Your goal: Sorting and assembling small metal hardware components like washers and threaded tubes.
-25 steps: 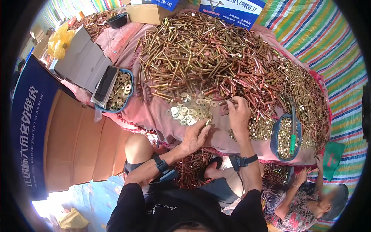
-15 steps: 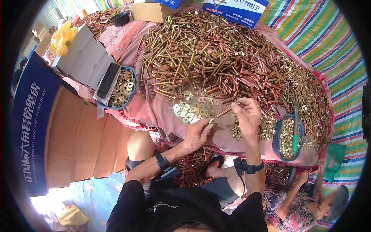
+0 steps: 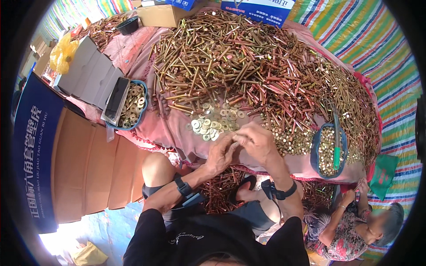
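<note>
My left hand [image 3: 220, 155] and my right hand [image 3: 257, 141] meet fingertip to fingertip above the front of the pink cloth. Both are closed in a pinch. The bolt in my right fingers and the small brassy washer in my left fingers are mostly covered by the hands. Just beyond my left hand lies a loose pile of washers [image 3: 207, 126]. Small brass-coloured nuts [image 3: 290, 141] are spread to the right of my right hand. A large heap of long brassy bolts [image 3: 230, 62] fills the far side.
At right, a blue tub [image 3: 327, 153] of nuts has a green-handled tool [image 3: 336, 155] in it. A blue basin [image 3: 134, 104] of washers stands at left near grey boxes [image 3: 86, 68]. A brown carton [image 3: 95, 159] stands lower left. Another person [image 3: 346, 226] sits lower right.
My right hand has moved left and down with the bolt, turning its fingers toward my left hand. The hands were apart and now touch. The view has shifted slightly.
</note>
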`<state>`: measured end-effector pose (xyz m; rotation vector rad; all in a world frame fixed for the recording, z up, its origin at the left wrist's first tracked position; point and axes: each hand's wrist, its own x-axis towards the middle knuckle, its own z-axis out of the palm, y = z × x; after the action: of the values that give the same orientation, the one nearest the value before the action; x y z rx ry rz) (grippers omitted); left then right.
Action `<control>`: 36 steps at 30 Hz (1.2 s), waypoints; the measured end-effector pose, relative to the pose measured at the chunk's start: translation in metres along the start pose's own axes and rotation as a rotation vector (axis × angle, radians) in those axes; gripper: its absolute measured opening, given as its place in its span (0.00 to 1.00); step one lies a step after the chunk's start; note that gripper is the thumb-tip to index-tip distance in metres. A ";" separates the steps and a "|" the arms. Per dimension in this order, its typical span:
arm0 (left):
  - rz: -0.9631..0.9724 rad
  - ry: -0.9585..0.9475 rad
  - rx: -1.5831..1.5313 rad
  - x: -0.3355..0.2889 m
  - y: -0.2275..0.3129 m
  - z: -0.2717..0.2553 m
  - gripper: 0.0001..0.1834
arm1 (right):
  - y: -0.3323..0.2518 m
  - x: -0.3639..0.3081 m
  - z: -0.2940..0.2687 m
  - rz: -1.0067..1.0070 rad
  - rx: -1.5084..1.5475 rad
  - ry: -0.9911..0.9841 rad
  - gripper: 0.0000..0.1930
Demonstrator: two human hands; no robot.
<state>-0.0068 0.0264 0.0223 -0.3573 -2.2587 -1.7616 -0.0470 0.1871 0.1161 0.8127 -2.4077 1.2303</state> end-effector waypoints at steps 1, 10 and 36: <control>0.110 0.055 0.006 0.003 -0.004 0.001 0.12 | 0.001 -0.002 -0.001 0.057 0.030 -0.109 0.11; -0.042 0.017 -0.073 0.000 -0.006 0.000 0.12 | 0.061 -0.033 -0.057 0.477 -0.273 0.052 0.06; -0.076 -0.080 -0.144 -0.001 -0.012 0.007 0.19 | 0.039 -0.026 0.014 0.661 0.558 -0.093 0.10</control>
<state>-0.0100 0.0305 0.0089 -0.3816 -2.2321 -1.9890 -0.0504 0.2025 0.0700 0.1699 -2.5192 2.2162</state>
